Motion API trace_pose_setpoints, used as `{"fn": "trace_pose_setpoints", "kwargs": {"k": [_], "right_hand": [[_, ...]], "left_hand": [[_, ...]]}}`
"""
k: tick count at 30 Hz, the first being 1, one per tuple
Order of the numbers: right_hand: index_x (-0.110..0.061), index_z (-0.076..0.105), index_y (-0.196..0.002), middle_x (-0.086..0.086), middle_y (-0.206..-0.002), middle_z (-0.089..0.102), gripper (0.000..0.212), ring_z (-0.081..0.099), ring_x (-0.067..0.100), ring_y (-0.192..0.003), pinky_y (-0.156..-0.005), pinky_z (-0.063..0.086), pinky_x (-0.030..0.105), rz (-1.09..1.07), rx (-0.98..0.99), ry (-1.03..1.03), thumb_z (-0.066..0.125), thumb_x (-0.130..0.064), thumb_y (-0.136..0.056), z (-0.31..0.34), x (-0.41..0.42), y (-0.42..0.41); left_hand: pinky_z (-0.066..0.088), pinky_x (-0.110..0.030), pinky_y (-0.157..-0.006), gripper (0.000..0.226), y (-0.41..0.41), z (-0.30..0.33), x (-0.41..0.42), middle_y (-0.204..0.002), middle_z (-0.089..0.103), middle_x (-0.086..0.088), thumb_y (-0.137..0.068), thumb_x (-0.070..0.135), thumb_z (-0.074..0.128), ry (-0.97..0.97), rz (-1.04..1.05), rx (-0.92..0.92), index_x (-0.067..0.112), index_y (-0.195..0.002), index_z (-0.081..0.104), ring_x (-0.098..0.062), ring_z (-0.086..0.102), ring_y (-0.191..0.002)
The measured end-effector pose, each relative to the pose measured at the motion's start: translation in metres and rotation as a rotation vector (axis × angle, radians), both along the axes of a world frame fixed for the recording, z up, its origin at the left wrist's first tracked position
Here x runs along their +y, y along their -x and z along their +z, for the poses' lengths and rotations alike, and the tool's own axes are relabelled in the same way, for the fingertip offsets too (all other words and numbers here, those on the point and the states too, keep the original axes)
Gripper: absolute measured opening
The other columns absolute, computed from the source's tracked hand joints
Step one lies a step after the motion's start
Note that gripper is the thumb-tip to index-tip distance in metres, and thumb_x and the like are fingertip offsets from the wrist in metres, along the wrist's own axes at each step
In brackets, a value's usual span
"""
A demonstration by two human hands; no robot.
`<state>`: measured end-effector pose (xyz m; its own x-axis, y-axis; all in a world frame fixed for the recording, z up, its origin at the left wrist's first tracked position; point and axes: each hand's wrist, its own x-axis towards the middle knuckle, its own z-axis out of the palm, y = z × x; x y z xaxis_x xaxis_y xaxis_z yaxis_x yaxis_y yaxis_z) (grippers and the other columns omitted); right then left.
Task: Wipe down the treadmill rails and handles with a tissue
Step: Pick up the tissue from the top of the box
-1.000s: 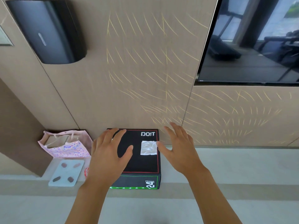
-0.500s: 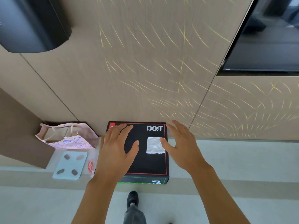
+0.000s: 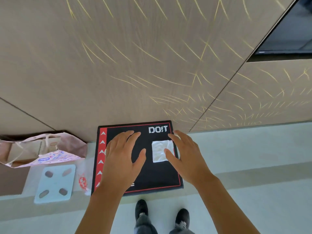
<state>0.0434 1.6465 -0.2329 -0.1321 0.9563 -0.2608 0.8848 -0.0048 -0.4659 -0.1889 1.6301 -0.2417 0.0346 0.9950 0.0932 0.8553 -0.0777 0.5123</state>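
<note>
Since the earlier frames both hands have come nearer the black plyo box (image 3: pixel 157 176). The left hand (image 3: pixel 121 159) hovers with fingers spread; the right hand (image 3: pixel 184 156), fingers straight, overlaps the folded white tissue (image 3: pixel 160 151), which lies flat on the box's right half, nearly square, edges parallel to the box's.

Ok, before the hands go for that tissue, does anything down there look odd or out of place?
Little stands out. The folded tissue lies flat on the black box, unspilled. The pink paper bag beside it lies tipped on its side, and a crumpled clear wrapper sits loose on the floor between scale and box.
</note>
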Motion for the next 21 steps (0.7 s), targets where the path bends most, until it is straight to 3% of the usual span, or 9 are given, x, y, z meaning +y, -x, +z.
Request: {"fn": "trace_pose_setpoints", "kwargs": {"k": [6,13,21], "right_hand": [[-0.034,0.038,-0.158,-0.009,-0.169,0.029,0.057,0.029,0.014,-0.154,-0.126,0.024,0.037,0.050,-0.029,0.037,0.046,-0.057,-0.106,-0.091,0.034,-0.011],[-0.027,0.045,-0.152,-0.006,-0.162,0.039,0.052,0.039,0.018,-0.148,-0.122,0.034,0.043,0.098,0.012,0.049,0.053,-0.049,-0.105,-0.195,0.069,-0.026],[-0.025,0.044,-0.155,-0.004,-0.166,0.035,0.056,0.033,0.019,-0.153,-0.125,0.027,0.043,0.211,-0.003,0.126,0.051,-0.049,-0.106,-0.316,0.103,-0.026]], "left_hand": [[0.039,-0.051,-0.119,0.057,-0.003,-0.080,0.029,-0.151,0.056,0.002,-0.098,0.056,0.045,0.119,-0.027,0.024,0.029,-0.147,0.055,-0.025,0.050,-0.142],[0.042,-0.061,-0.118,0.056,-0.021,-0.178,0.054,-0.154,0.055,-0.001,-0.097,0.054,0.050,0.255,-0.007,0.056,0.029,-0.147,0.054,-0.029,0.050,-0.145],[0.032,-0.053,-0.125,0.053,-0.040,-0.300,0.076,-0.158,0.050,0.002,-0.102,0.052,0.054,0.385,-0.022,0.066,0.032,-0.151,0.050,-0.025,0.043,-0.149]]}}
